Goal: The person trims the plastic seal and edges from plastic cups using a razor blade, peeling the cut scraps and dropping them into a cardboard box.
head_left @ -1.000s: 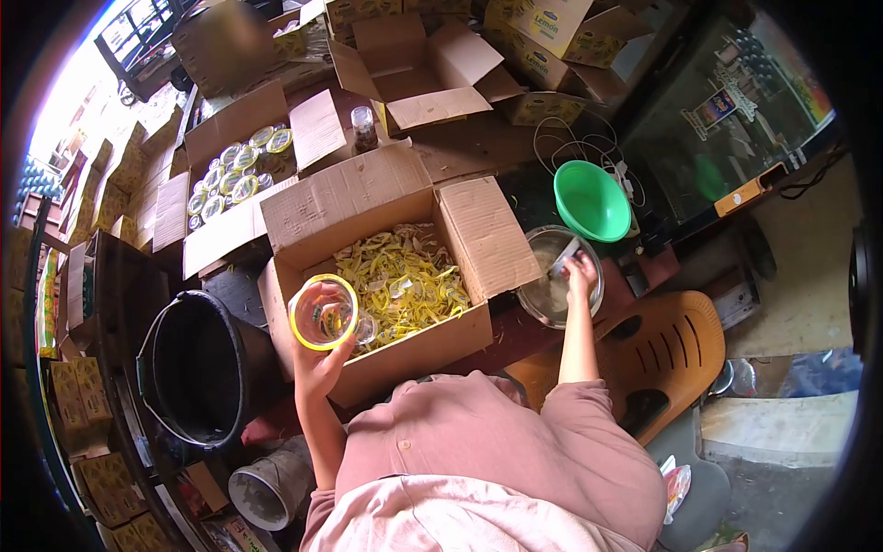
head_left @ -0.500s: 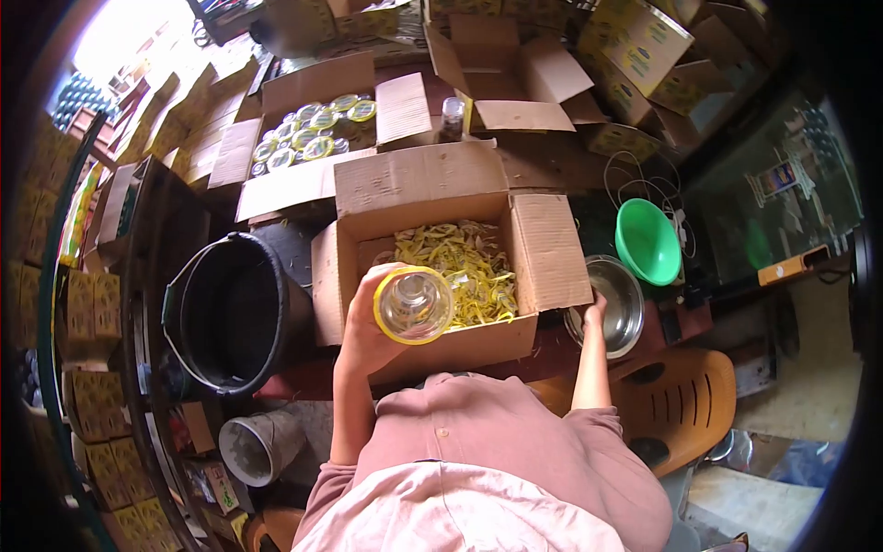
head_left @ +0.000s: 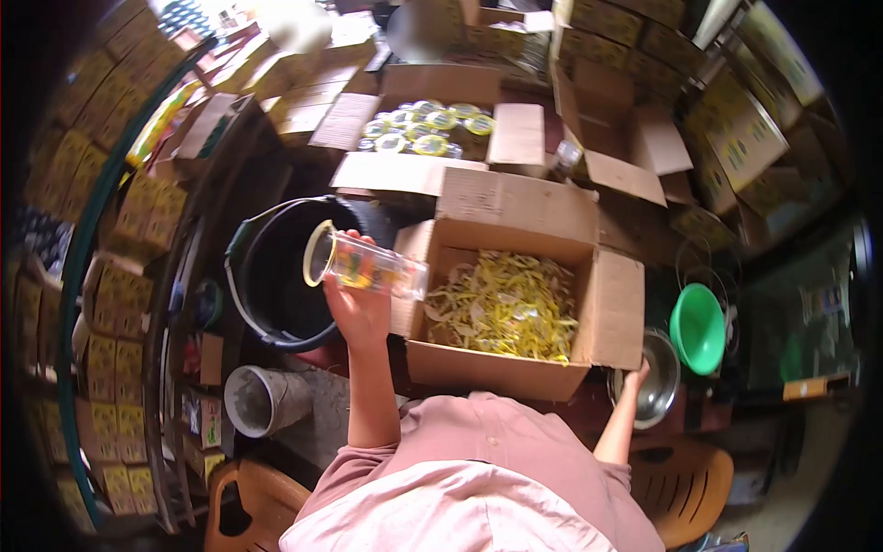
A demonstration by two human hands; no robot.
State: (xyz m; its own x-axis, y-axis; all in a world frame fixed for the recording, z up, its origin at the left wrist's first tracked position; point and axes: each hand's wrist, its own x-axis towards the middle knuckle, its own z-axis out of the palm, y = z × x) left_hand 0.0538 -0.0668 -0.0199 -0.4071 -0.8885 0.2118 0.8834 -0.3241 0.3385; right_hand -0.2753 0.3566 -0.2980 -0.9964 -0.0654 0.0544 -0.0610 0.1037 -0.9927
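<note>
My left hand (head_left: 361, 313) is wrapped round a clear plastic jar (head_left: 372, 269) with a yellow rim and a printed label. The jar lies on its side in the air, its wide mouth facing left over the black bucket (head_left: 257, 317). Its base points right, toward an open cardboard box (head_left: 497, 373) that holds tangled yellow strips (head_left: 506, 304). At the box's right, my right hand (head_left: 636, 374) grips the near left edge of a shiny metal bowl (head_left: 667, 391); some of its fingers are hidden.
Behind stands a box (head_left: 405, 173) of yellow-rimmed jars. A lone jar (head_left: 567, 156) stands beside another open box (head_left: 625, 175). A green bowl (head_left: 697, 329) is at right, a whitish bucket (head_left: 253, 402) at lower left, and orange chairs (head_left: 681, 488) are near me.
My left hand has swung left, turning the jar from mouth-up to sideways, over toward the black bucket. The view has shifted left. My right hand stays at the metal bowl.
</note>
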